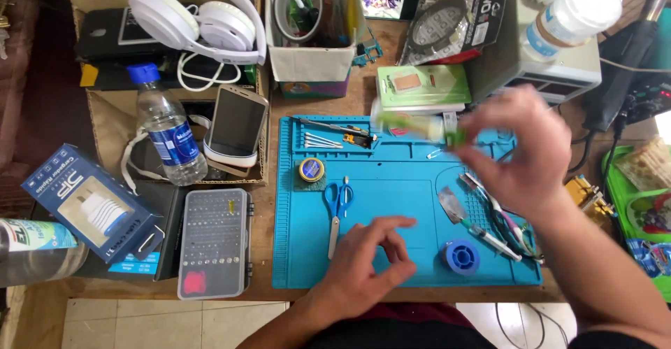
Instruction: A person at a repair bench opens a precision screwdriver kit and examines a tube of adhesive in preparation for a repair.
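My right hand (518, 152) is raised over the right side of the blue work mat (405, 195) and grips a small clear bottle with a green cap (414, 124), held sideways and blurred by motion. My left hand (363, 261) rests on the mat's near edge, fingers loosely curled, thumb and forefinger nearly pinched, nothing visible in them. Blue-handled scissors (338, 202) lie just left of that hand. A blue solder spool (460, 257) sits to its right.
On the mat lie a round tin (312, 170), cotton swabs (321, 140), a metal spatula (453, 205) and tweezers. Left of it are a screwdriver bit case (213, 243), a phone (236, 125), a water bottle (166, 129), white headphones (199, 17) and a blue box (94, 202).
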